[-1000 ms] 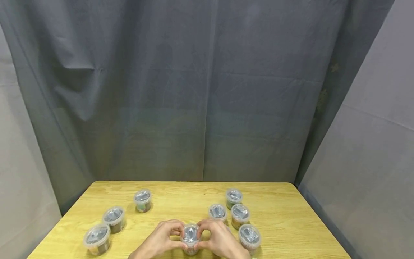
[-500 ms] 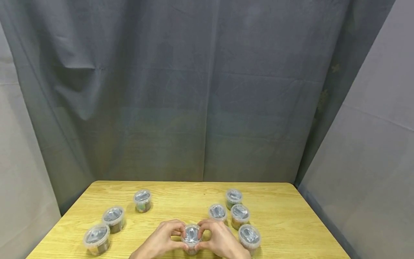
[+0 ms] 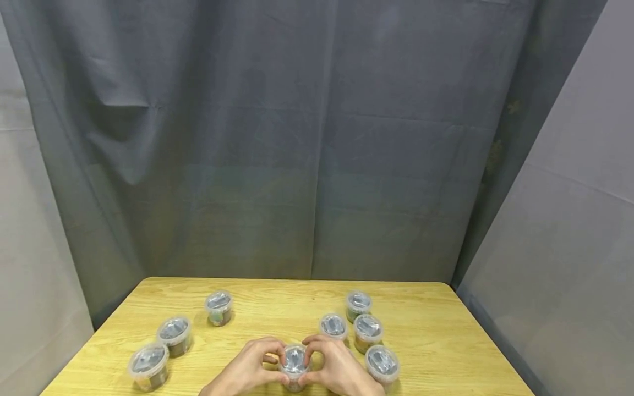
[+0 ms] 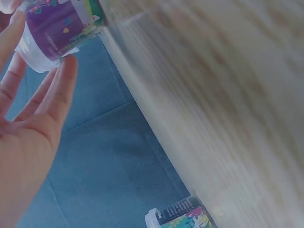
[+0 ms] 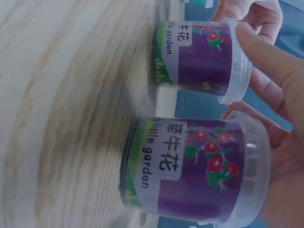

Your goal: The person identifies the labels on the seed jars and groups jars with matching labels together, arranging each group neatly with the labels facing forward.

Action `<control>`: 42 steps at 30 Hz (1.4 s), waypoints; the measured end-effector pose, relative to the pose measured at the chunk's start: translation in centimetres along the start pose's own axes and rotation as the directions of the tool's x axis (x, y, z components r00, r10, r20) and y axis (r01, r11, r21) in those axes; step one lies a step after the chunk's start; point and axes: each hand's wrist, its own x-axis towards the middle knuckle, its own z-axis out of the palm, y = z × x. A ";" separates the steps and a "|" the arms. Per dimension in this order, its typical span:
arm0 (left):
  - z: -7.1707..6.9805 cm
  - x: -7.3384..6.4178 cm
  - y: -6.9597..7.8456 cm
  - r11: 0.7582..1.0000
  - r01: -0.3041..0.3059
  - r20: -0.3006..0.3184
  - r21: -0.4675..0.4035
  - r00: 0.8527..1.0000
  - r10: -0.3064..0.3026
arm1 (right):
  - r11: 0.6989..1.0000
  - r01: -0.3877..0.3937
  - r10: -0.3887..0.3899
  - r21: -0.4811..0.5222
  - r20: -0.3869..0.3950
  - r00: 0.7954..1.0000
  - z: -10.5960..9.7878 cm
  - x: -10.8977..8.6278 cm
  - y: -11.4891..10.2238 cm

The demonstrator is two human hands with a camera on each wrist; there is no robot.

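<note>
A small clear plastic cup with a lid (image 3: 294,360) stands upright near the table's front. Its wrap is purple with red flowers and "little garden" lettering, as the cup's side (image 5: 204,57) shows in the right wrist view. From the left, my left hand (image 3: 252,364) pinches the lid's rim between thumb and fingers. My right hand (image 3: 333,364) holds the same rim from the right, thumb in front and index finger behind. In the left wrist view the left hand (image 4: 38,118) has its fingertips at the white lid.
On the wooden table (image 3: 277,308), several similar cups stand right of the hands, including a near one (image 3: 382,363) and a far one (image 3: 359,305). Three more stand left, among them a front one (image 3: 148,366). A grey curtain (image 3: 317,165) hangs behind.
The cup between my hands has shifted very slightly to the right, and both hands with it. Their grip on the lid's rim looks the same, and the other cups stay put.
</note>
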 end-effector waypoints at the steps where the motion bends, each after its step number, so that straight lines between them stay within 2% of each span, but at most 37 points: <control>1: 0.0 0.0 0.0 1.000 0.001 -0.002 0.014 1.000 -0.001 | 1.000 0.006 -0.006 0.000 -0.006 1.000 0.0 0.0 0.0; 5: -0.2 -0.2 0.2 0.999 0.011 -0.011 0.050 1.000 -0.010 | 0.999 0.048 -0.047 0.013 -0.078 0.996 0.1 0.0 0.1; 9: -0.6 -0.4 0.2 0.998 0.020 -0.041 0.060 0.999 -0.018 | 0.996 0.087 -0.081 0.024 -0.169 0.982 0.2 0.3 -0.2; 12: -1.0 -0.7 0.2 0.997 0.016 -0.079 0.079 0.997 -0.010 | 0.996 0.086 -0.079 0.030 -0.188 0.979 0.4 0.5 -0.7; 15: -1.5 -1.0 0.1 0.995 0.012 -0.109 0.100 0.994 -0.001 | 0.996 0.084 -0.076 0.040 -0.176 0.981 0.7 1.1 -1.3; 20: -2.6 -1.6 0.0 0.996 0.032 -0.133 0.081 0.991 -0.021 | 0.994 0.102 -0.096 0.032 -0.162 0.982 1.5 2.2 -2.5; 27: -4.2 -3.0 -0.6 0.990 0.071 -0.174 0.122 0.983 -0.049 | 0.987 0.072 -0.058 0.142 -0.099 0.993 2.9 3.8 -4.1; 32: -5.5 -4.0 -0.8 0.985 0.083 -0.201 0.151 0.978 -0.051 | 0.996 0.065 -0.057 0.069 -0.104 0.993 3.8 4.4 -4.9; 38: -7.3 -5.3 -0.9 0.971 0.140 -0.240 0.196 0.967 -0.091 | 0.994 0.112 -0.113 -0.014 -0.107 0.988 4.8 5.2 -6.1; 42: -8.3 -6.0 -1.2 0.965 0.128 -0.253 0.228 0.965 -0.068 | 0.988 0.151 -0.151 -0.010 -0.067 0.986 5.7 5.9 -6.6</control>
